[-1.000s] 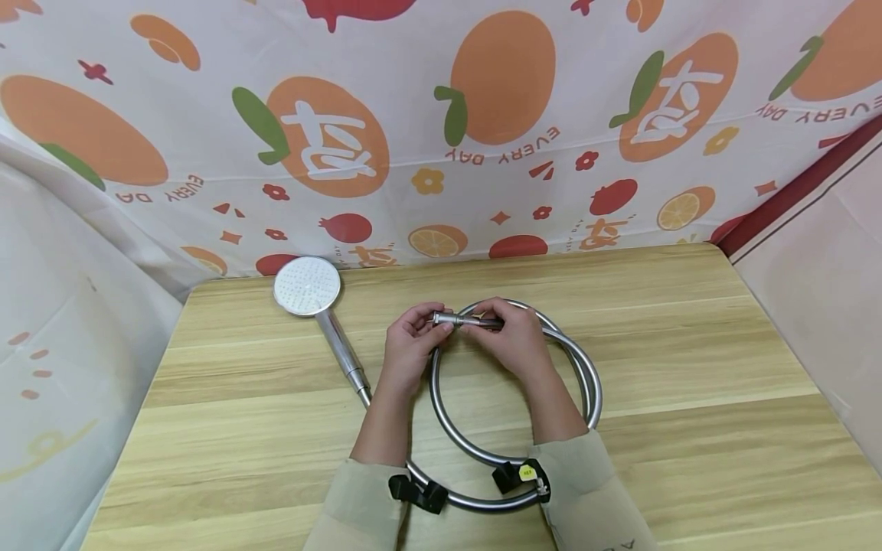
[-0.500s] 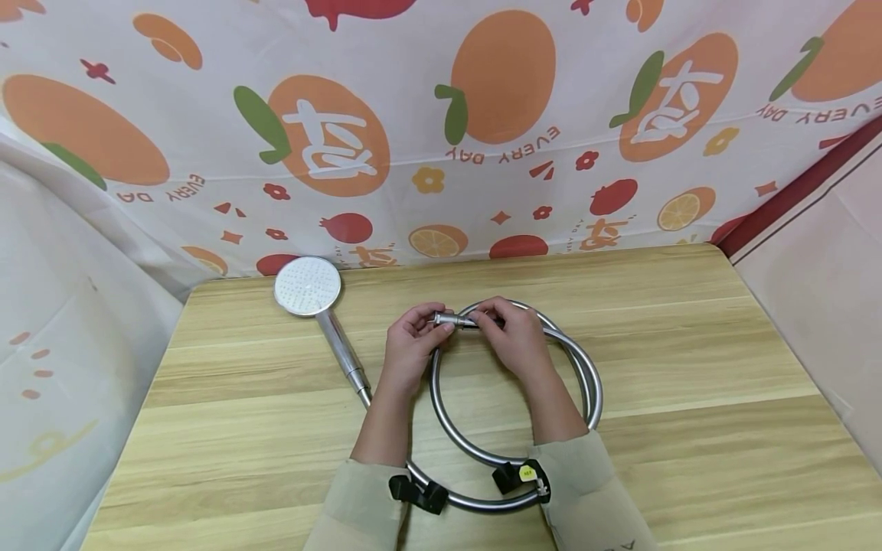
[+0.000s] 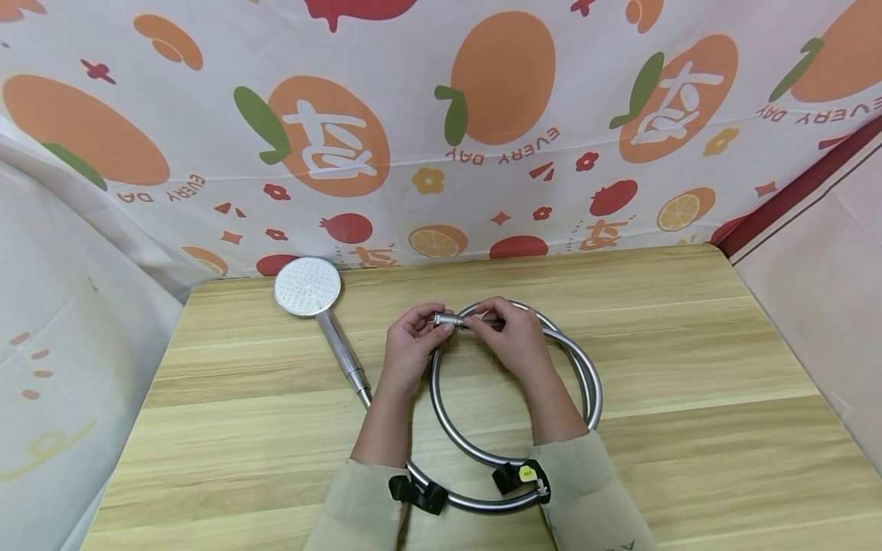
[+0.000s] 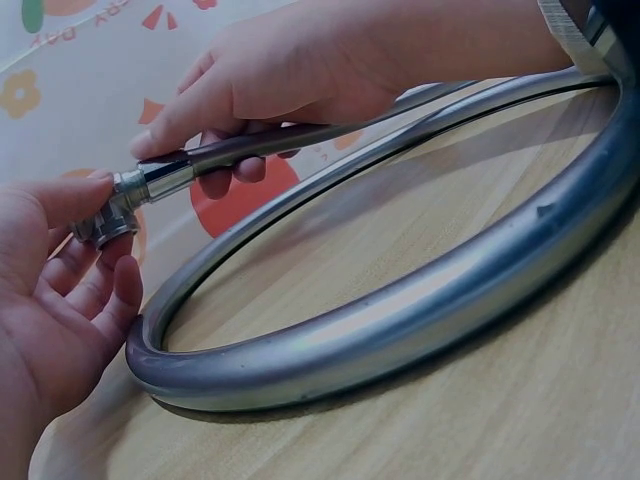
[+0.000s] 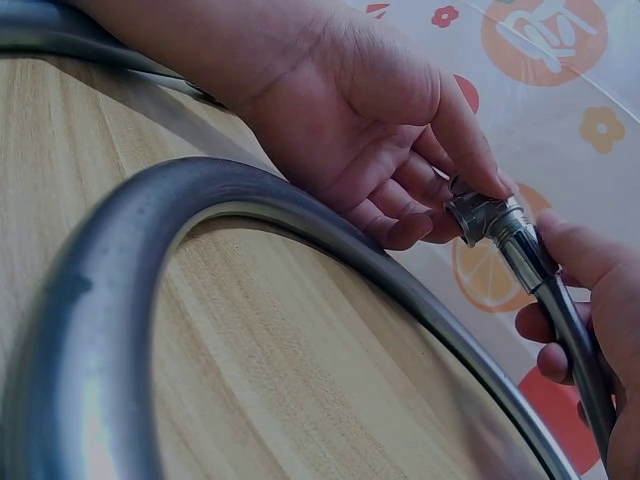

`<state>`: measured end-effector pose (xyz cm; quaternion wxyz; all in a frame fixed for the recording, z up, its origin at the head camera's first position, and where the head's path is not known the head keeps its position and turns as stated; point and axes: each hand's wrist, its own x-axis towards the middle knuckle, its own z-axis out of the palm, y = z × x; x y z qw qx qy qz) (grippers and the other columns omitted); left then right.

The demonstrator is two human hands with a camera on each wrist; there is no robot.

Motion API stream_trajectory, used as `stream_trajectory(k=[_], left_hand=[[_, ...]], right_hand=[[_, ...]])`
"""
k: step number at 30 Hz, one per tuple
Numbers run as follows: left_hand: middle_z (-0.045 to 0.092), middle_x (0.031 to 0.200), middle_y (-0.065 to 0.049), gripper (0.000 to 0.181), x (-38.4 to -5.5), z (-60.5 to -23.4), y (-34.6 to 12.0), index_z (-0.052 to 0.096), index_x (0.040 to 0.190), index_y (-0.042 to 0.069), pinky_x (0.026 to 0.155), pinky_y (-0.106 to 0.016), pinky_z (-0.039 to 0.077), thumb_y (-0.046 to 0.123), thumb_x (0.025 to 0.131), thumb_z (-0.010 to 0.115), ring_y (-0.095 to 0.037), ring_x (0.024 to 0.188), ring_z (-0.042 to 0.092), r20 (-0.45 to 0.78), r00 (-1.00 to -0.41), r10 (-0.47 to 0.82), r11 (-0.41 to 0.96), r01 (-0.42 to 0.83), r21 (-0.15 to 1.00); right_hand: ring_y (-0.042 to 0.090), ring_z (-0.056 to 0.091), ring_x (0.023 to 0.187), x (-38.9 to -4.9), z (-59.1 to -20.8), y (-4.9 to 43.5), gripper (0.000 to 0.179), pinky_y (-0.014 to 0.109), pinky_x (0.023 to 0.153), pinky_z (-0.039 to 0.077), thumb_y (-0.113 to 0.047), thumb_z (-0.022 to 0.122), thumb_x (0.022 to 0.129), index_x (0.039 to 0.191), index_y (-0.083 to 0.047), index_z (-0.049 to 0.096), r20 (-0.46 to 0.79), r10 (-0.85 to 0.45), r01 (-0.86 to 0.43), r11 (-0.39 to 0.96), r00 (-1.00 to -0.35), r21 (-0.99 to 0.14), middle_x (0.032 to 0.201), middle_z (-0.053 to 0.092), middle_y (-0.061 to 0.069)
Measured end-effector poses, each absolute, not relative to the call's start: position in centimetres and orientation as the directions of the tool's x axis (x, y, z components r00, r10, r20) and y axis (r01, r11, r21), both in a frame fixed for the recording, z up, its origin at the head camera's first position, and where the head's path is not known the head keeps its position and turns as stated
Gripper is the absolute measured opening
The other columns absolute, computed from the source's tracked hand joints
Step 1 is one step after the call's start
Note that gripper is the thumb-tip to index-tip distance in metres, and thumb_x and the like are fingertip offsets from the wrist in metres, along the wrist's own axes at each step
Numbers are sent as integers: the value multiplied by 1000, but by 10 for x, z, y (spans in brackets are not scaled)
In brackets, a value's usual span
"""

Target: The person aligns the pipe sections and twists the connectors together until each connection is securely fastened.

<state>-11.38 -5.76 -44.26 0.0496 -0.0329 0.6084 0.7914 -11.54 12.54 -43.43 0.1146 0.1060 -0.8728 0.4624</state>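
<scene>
My left hand (image 3: 408, 346) pinches a small chrome pipe fitting (image 4: 108, 222) with a short side outlet between thumb and fingers. At the fitting's other end, my right hand (image 3: 515, 337) holds the end of a shower hose, its thumb and fingers around the chrome hose nut (image 5: 525, 258). The nut lines up with the fitting and meets it. From there the grey metal shower hose (image 3: 448, 428) coils in loops on the table beneath both wrists. Its far end joins the handle of a hand shower (image 3: 307, 286), which lies face up to the left of my left hand.
The wooden table (image 3: 689, 344) ends at the back against a fruit-print cloth (image 3: 427, 99). White cloth (image 3: 62, 321) hangs at the left side. Black wrist mounts (image 3: 418, 493) sit on both sleeves, close over the hose.
My right thumb and fingers have shifted slightly around the hose nut, changing their hold. My left hand, the fitting, the hose loops and the hand shower stay in place.
</scene>
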Motion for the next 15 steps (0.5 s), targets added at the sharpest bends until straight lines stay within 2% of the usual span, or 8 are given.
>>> stream_trajectory(k=[3, 8, 15], left_hand=[[73, 101, -2, 35, -114, -443, -58, 62, 117, -5, 70, -23, 57, -4, 84, 73, -13, 89, 69, -114, -993, 36, -263, -120, 957], [73, 99, 0, 36, -114, -443, -58, 61, 118, -7, 68, -21, 56, -6, 84, 71, -11, 86, 68, -110, -993, 36, -276, -116, 954], [73, 99, 1, 37, -115, -443, -58, 59, 121, -8, 69, -21, 56, -5, 86, 71, -10, 87, 69, -120, -992, 40, -263, -126, 956]], right_hand=[[9, 68, 76, -115, -434, 125, 31, 31, 70, 55, -35, 81, 81, 100, -12, 72, 295, -84, -292, 543, -952, -787, 79, 72, -3], [9, 67, 76, -115, -434, 125, 33, 31, 70, 55, -32, 85, 77, 100, -11, 72, 281, -90, -284, 537, -955, -794, 81, 72, -4], [7, 64, 73, -115, -434, 125, 29, 29, 67, 52, -36, 81, 81, 98, -14, 73, 296, -87, -294, 547, -951, -784, 79, 71, -6]])
